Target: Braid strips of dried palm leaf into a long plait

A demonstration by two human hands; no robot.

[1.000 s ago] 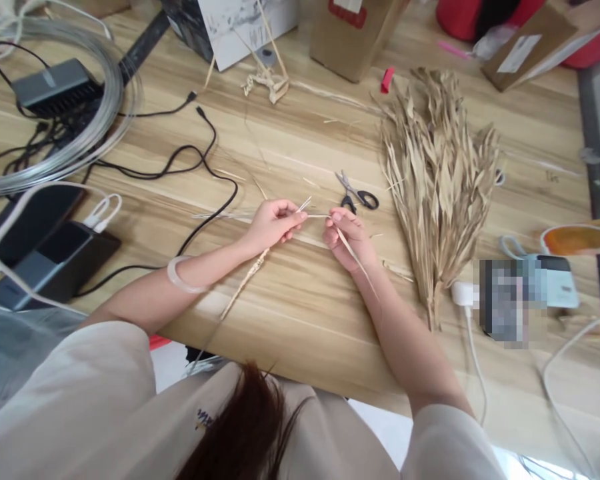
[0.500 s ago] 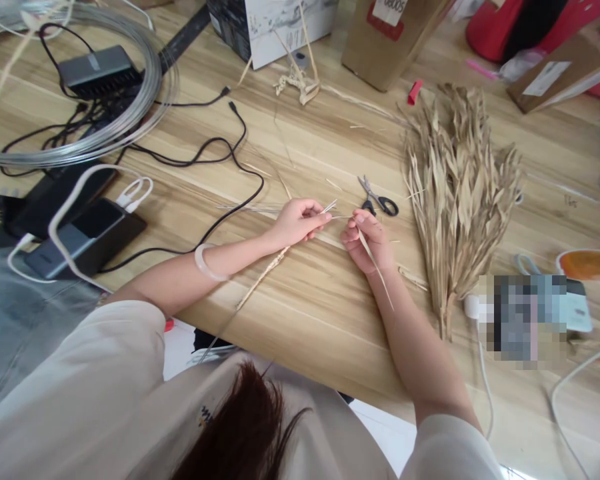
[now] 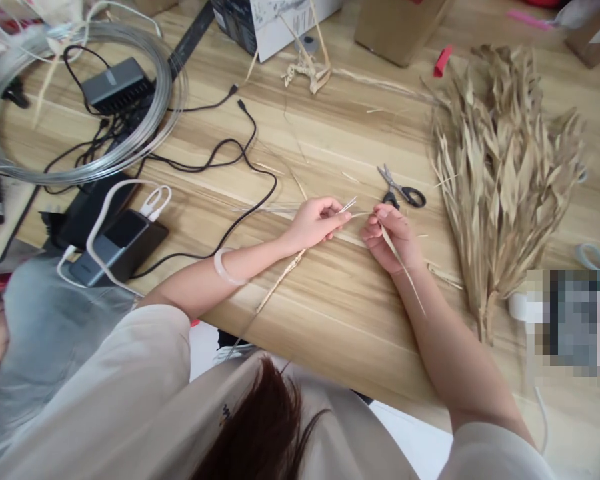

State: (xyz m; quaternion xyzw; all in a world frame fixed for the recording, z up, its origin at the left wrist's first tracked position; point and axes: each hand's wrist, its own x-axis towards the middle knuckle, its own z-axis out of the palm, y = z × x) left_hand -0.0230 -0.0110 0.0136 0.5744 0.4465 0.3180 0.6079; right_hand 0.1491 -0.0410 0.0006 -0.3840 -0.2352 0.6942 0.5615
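Note:
My left hand (image 3: 319, 220) is closed around several thin metal wires (image 3: 349, 204), whose tips stick out past the thumb. A braided straw-like length (image 3: 283, 280) slants down from under this hand toward the table's front edge. In a pinch, my right hand (image 3: 391, 240) holds a dry leaf strip (image 3: 400, 257). One end of the strip runs across to the left fingertips; the other hangs down over the right wrist. Scissors (image 3: 401, 190) with black handles lie partly opened just beyond my right hand. To the right rests a bundle of dried leaves (image 3: 505, 160).
A coil of metal wire (image 3: 165, 113) lies at the left over a grey charging hub (image 3: 117, 87) and black cables (image 3: 220, 150). Nearer stands a power bank (image 3: 123, 250). Boxes (image 3: 400, 30) and a small woven straw piece (image 3: 307, 73) are at the back. Another person's leg (image 3: 45, 327) shows at left.
The view has swung left, so everything sits farther right in the picture. Both hands keep nearly the same pose, with the leaf strip still stretched between them.

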